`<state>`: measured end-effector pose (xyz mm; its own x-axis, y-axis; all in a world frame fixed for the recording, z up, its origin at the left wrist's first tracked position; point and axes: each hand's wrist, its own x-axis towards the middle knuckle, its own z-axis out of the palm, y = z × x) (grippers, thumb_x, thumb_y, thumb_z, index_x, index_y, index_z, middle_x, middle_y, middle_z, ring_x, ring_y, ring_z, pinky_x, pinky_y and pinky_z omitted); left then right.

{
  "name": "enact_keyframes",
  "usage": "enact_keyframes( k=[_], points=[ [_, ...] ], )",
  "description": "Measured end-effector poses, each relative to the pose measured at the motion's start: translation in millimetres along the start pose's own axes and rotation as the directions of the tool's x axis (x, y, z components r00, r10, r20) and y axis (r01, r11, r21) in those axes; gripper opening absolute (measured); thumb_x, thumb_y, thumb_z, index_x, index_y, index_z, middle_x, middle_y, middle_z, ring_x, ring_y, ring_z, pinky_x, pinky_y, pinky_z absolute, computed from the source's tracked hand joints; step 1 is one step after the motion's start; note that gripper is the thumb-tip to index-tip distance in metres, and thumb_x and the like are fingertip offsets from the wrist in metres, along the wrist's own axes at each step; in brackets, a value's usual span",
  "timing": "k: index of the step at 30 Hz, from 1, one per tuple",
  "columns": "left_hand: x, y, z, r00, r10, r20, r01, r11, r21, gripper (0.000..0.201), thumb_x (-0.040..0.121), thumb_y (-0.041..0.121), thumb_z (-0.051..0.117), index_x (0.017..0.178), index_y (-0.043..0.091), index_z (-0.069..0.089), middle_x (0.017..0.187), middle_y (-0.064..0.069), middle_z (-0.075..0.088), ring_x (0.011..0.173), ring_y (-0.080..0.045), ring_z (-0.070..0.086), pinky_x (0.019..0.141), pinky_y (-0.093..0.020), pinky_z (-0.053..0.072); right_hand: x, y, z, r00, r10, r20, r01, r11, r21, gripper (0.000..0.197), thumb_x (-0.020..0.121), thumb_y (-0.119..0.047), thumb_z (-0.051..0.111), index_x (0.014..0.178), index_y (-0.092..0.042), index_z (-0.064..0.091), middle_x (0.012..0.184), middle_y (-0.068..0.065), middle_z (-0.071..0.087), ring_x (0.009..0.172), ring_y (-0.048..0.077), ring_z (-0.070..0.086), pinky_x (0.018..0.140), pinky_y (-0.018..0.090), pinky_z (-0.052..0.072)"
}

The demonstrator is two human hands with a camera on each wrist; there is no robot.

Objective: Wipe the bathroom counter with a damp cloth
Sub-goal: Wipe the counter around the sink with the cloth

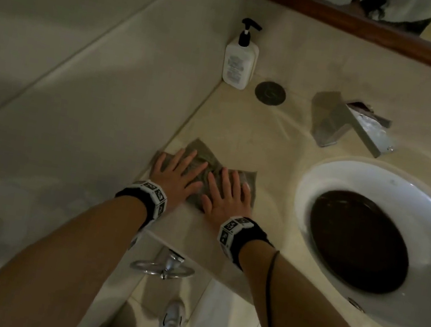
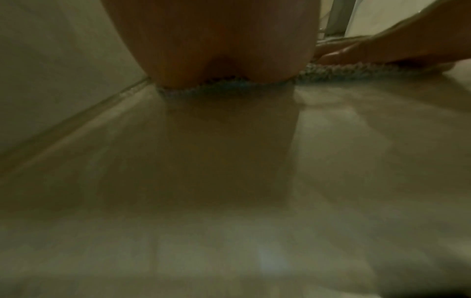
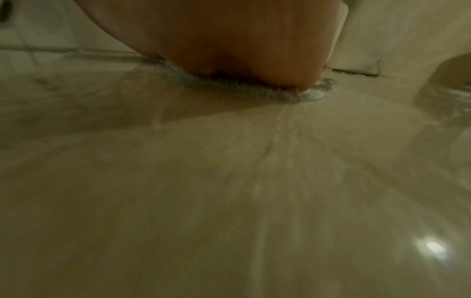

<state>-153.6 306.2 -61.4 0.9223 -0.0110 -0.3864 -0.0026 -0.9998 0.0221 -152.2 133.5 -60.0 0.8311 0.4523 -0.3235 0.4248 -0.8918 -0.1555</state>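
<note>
Left hand (image 1: 176, 175) and right hand (image 1: 224, 193) lie flat, fingers spread, each grip pressing one cloth (image 1: 204, 165) near the tabletop's (image 1: 241, 139) left edge. One soap bottle (image 1: 239, 63) at the back-left corner.

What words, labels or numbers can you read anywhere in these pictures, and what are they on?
Nothing can be read as text.
Pump bottle: grey print on its label, too small and blurred to read.
Round dark disc on the counter: a faint mark on it, not legible.
Wristbands, left and right: black-and-white square marker patterns, no letters or digits.
Cloth, faucet and both wrist views: no text.
</note>
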Motion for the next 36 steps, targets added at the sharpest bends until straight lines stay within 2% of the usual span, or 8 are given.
enact_keyframes(
  k=[6, 12, 19, 24, 26, 29, 32, 36],
  points=[
    [57.9, -11.9, -15.8, 0.991, 0.088, -0.102, -0.084, 0.995, 0.048, 0.056, 0.097, 0.056, 0.011, 0.148, 0.045, -0.010, 0.160, 0.007, -0.016, 0.147, -0.018, -0.012, 0.117, -0.051, -0.002, 49.5, 7.6, -13.9, 0.996, 0.058, -0.065, -0.056, 0.998, 0.021, 0.058, 0.099, -0.053, 0.014, 0.151, -0.033, -0.003, 0.161, -0.001, -0.009, 0.147, 0.022, -0.010, 0.117, 0.043, -0.005],
    [60.2, -12.9, -13.4, 0.988, 0.093, -0.126, -0.088, 0.995, 0.045, 0.057, 0.098, 0.056, 0.012, 0.149, 0.043, -0.008, 0.161, 0.006, -0.013, 0.148, -0.020, -0.009, 0.118, -0.049, -0.001, 53.0, 6.4, -15.0, 0.995, 0.065, -0.073, -0.064, 0.998, 0.021, 0.058, 0.099, -0.052, 0.014, 0.151, -0.033, -0.002, 0.161, -0.001, -0.010, 0.147, 0.021, -0.011, 0.117, 0.043, -0.006],
    [7.9, -19.1, 6.8, 0.999, 0.016, -0.052, -0.017, 1.000, -0.018, 0.057, 0.097, 0.059, 0.010, 0.147, 0.045, -0.015, 0.159, 0.007, -0.022, 0.147, -0.020, -0.018, 0.118, -0.046, -0.006, 21.2, -13.4, -0.6, 1.000, -0.005, -0.026, 0.005, 1.000, -0.020, 0.058, 0.099, -0.054, 0.011, 0.151, -0.035, -0.005, 0.160, 0.000, -0.013, 0.147, 0.022, -0.014, 0.118, 0.044, -0.007],
    [-44.2, -12.9, 25.0, 0.996, -0.084, -0.024, 0.083, 0.996, -0.030, 0.058, 0.096, 0.060, 0.010, 0.147, 0.046, -0.014, 0.159, 0.008, -0.022, 0.146, -0.020, -0.018, 0.117, -0.051, -0.005, -10.5, -24.0, 12.7, 0.996, -0.083, 0.010, 0.084, 0.994, -0.066, 0.058, 0.098, -0.054, 0.010, 0.150, -0.036, -0.007, 0.160, 0.000, -0.016, 0.146, 0.022, -0.016, 0.118, 0.044, -0.006],
    [-63.2, -8.1, 31.8, 0.991, -0.131, 0.002, 0.131, 0.990, -0.046, 0.057, 0.095, 0.061, 0.009, 0.146, 0.047, -0.014, 0.158, 0.009, -0.023, 0.146, -0.019, -0.019, 0.116, -0.051, -0.006, -26.0, -25.6, 19.5, 0.993, -0.114, 0.008, 0.115, 0.990, -0.082, 0.059, 0.096, -0.056, 0.005, 0.150, -0.036, -0.008, 0.160, 0.000, -0.016, 0.146, 0.022, -0.016, 0.118, 0.044, -0.006],
    [-90.4, 6.2, 41.3, 0.984, -0.179, 0.019, 0.180, 0.981, -0.077, 0.056, 0.095, 0.061, 0.008, 0.145, 0.049, -0.015, 0.157, 0.009, -0.025, 0.146, -0.019, -0.020, 0.116, -0.051, -0.007, -52.9, -25.9, 28.5, 0.989, -0.146, 0.005, 0.146, 0.984, -0.101, 0.068, 0.085, -0.058, -0.012, 0.150, -0.036, -0.009, 0.160, -0.001, -0.017, 0.146, 0.022, -0.016, 0.117, 0.044, -0.008],
    [-111.7, 27.6, 50.6, 0.979, -0.202, 0.029, 0.204, 0.973, -0.107, 0.056, 0.095, 0.060, 0.007, 0.145, 0.049, -0.017, 0.156, 0.009, -0.028, 0.145, -0.019, -0.023, 0.115, -0.052, -0.009, -79.3, -18.8, 33.0, 0.988, -0.156, 0.018, 0.157, 0.983, -0.091, 0.060, 0.094, -0.056, -0.002, 0.150, -0.035, -0.009, 0.159, -0.002, -0.019, 0.146, 0.022, -0.018, 0.117, 0.043, -0.010],
    [-123.2, 56.4, 55.7, 0.981, -0.189, 0.032, 0.192, 0.974, -0.120, 0.056, 0.094, 0.062, 0.006, 0.144, 0.049, -0.017, 0.156, 0.009, -0.028, 0.145, -0.019, -0.024, 0.115, -0.052, -0.010, -107.6, -1.6, 36.2, 0.985, -0.170, 0.017, 0.171, 0.982, -0.074, 0.085, 0.072, -0.062, -0.031, 0.150, -0.035, -0.010, 0.159, -0.002, -0.020, 0.146, 0.021, -0.018, 0.115, 0.042, -0.012]
  ],
)
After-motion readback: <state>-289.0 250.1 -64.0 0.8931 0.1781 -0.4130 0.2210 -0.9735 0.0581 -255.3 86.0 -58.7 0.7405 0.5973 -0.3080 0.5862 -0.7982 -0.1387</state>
